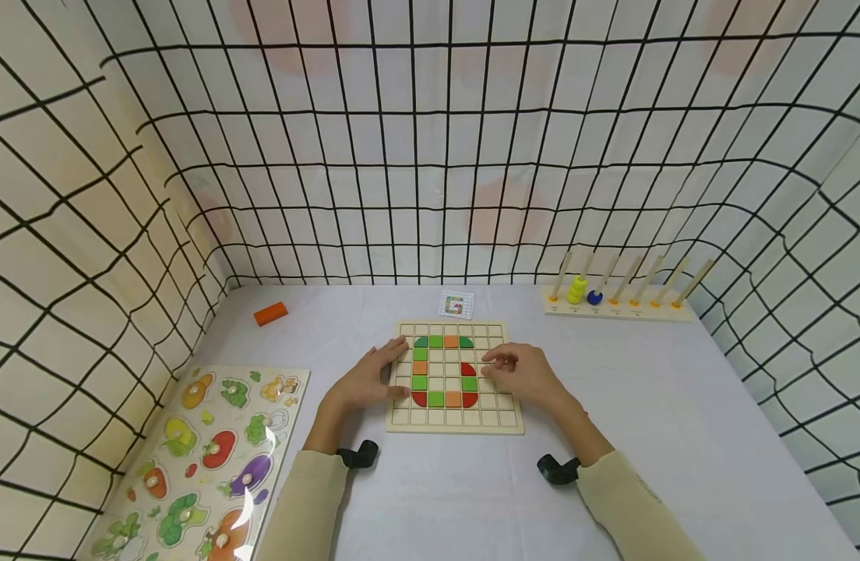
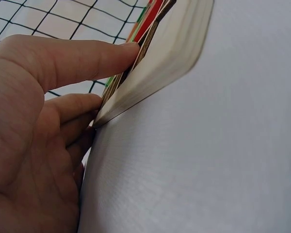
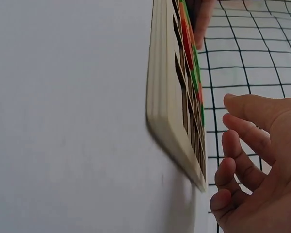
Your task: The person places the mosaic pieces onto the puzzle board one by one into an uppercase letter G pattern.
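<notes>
A square wooden grid board (image 1: 444,421) lies on the white table, with green, orange and red tiles set in its cells in a G-like outline. My left hand (image 1: 365,379) rests at the board's left edge. In the left wrist view its thumb (image 2: 97,59) lies on the board's face, and its other fingers touch the side. Over the board's right part hovers my right hand (image 1: 524,374), fingers loosely bent. The right wrist view shows that hand (image 3: 262,150) apart from the board, with nothing between thumb and fingers. Behind the board lies a small card (image 1: 456,305) with a coloured G.
A vegetable knob puzzle (image 1: 209,475) lies at the left front. An orange block (image 1: 271,313) is at the back left. At the back right stands a peg rack (image 1: 615,308) with yellow and blue beads. Black netting (image 1: 430,164) surrounds the table.
</notes>
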Demonstrator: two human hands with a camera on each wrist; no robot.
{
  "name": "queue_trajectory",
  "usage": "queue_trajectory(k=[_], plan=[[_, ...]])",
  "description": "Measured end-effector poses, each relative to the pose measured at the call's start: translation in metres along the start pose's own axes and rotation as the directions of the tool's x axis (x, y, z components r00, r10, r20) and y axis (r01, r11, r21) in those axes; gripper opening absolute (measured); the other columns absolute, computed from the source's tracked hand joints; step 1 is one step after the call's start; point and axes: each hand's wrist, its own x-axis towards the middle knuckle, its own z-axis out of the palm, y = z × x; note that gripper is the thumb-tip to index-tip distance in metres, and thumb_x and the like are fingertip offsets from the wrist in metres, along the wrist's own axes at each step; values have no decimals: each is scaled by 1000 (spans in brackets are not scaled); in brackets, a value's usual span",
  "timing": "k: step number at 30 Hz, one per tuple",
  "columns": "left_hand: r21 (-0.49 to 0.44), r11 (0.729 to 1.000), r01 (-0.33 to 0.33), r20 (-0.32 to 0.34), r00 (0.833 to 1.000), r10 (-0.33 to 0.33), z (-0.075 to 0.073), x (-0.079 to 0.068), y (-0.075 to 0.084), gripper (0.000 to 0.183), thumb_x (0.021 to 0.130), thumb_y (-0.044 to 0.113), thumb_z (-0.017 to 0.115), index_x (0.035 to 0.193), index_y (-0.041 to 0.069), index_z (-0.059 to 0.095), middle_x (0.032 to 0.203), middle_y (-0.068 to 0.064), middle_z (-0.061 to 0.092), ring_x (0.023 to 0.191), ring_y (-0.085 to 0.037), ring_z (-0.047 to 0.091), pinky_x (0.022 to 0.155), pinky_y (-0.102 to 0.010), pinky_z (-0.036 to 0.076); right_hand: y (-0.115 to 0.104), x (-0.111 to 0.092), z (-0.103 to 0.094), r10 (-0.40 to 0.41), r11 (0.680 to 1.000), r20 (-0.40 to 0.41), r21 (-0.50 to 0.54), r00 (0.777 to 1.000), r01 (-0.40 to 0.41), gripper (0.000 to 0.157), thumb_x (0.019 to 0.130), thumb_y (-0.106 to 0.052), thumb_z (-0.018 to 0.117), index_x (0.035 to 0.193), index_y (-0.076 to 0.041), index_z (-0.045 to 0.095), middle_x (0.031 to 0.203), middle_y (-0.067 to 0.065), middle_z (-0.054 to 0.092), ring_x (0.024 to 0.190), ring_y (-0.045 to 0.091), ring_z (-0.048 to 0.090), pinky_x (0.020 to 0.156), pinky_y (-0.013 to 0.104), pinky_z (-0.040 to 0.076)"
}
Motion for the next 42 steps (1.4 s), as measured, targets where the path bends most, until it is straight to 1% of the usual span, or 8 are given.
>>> queue_trajectory(k=[5, 9, 14, 18, 24, 32, 38, 42], plan=[[-5, 1000, 12, 2, 1000, -12, 0, -1, 1, 91, 84, 30, 77, 163, 18, 33, 173, 7, 21, 161, -35, 11, 131, -56, 11, 15, -11, -20, 10, 999, -24, -33, 1000, -11, 20, 89, -26, 79, 105, -15, 79, 85, 0, 65, 79, 18, 53, 67, 29, 43], [-13, 1000, 11, 0, 1000, -11, 0, -2, 1, 91, 84, 30, 77, 163, 18, 33, 173, 7, 21, 161, -38, 10, 130, -57, 11, 30, -21, -37, 17, 997, -52, -71, 999, -21, 20, 89, -29, 80, 105, -18, 79, 87, -1, 65, 82, 18, 54, 69, 29, 44], [-17, 1000, 19, -3, 1000, -19, 0, -2, 2, 91, 84, 30, 77, 163, 19, 32, 173, 8, 21, 161, -38, 9, 130, -58, 10, 46, -35, -55, 41, 994, -54, -103, 998, -46, 23, 89, -36, 81, 106, -21, 79, 90, -1, 65, 85, 19, 54, 71, 28, 45], [-18, 1000, 21, 1, 1000, -21, 0, -2, 3, 91, 85, 30, 77, 163, 19, 32, 173, 8, 20, 161, -36, 8, 131, -56, 8, 58, -45, -65, 50, 990, -50, -127, 997, -56, 28, 88, -43, 81, 106, -21, 78, 91, -1, 65, 86, 18, 54, 70, 28, 45], [-11, 1000, 17, -2, 1000, -17, 0, -2, 3, 91, 85, 30, 77, 163, 19, 32, 173, 9, 20, 162, -34, 9, 131, -54, 8, 70, -60, -75, 67, 984, -54, -159, 996, -75, 33, 86, -48, 82, 106, -22, 79, 90, -2, 66, 86, 17, 54, 69, 26, 46], [2, 1000, 23, -1, 1000, -23, 0, -3, 5, 91, 85, 31, 76, 163, 19, 32, 173, 10, 20, 162, -34, 10, 131, -56, 10, 82, -79, -86, 85, 978, -74, -185, 994, -97, 39, 83, -53, 83, 108, -23, 78, 91, -2, 66, 85, 16, 53, 68, 27, 45], [10, 1000, 24, 0, 1000, -24, 1, -2, 3, 91, 85, 31, 76, 163, 20, 32, 173, 10, 20, 161, -34, 10, 131, -56, 11, 88, -89, -93, 111, 975, -33, -192, 993, -115, 39, 79, -52, 86, 105, -24, 78, 91, -2, 66, 85, 15, 51, 68, 25, 42], [3, 1000, 12, 4, 1000, -12, 1, -2, 3, 90, 85, 30, 76, 163, 19, 32, 173, 8, 20, 161, -33, 10, 131, -56, 10, 91, -93, -94, 127, 970, 10, -209, 992, -122, 39, 73, -51, 90, 101, -26, 78, 91, -4, 65, 88, 17, 52, 73, 25, 43]])
